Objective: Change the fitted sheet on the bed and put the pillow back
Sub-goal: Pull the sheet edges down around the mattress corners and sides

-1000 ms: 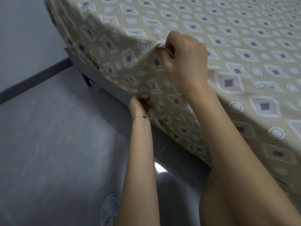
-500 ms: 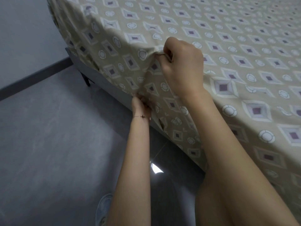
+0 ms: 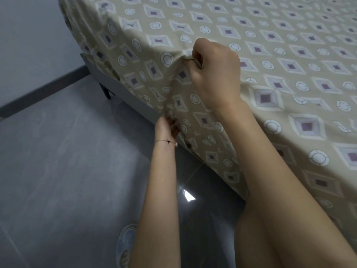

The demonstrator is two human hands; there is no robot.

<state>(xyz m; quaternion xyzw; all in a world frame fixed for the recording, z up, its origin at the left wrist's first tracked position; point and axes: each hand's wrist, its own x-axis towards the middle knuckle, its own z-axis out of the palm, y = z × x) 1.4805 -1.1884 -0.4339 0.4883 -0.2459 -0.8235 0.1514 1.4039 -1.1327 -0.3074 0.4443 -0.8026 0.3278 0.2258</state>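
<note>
While the right hand (image 3: 214, 72) fists fitted sheet (image 3: 270, 55) at the edge, the left hand (image 3: 168, 126) pinches its hem below.

A beige woven cloth fitted sheet printed with purple-centred diamonds and white rings (image 3: 222, 22) looks matt and soft, creased into small folds along the bed's edge. Beneath it the grey bed base panel (image 3: 135, 101) appears smooth and dull, with a dark, slim bed leg (image 3: 105, 92) of a material I cannot tell. The grey polished floor (image 3: 63, 155) is smooth and semi-glossy, throwing back a bright patch of light. A thin metal chain bracelet (image 3: 164, 141) glints faintly.
</note>
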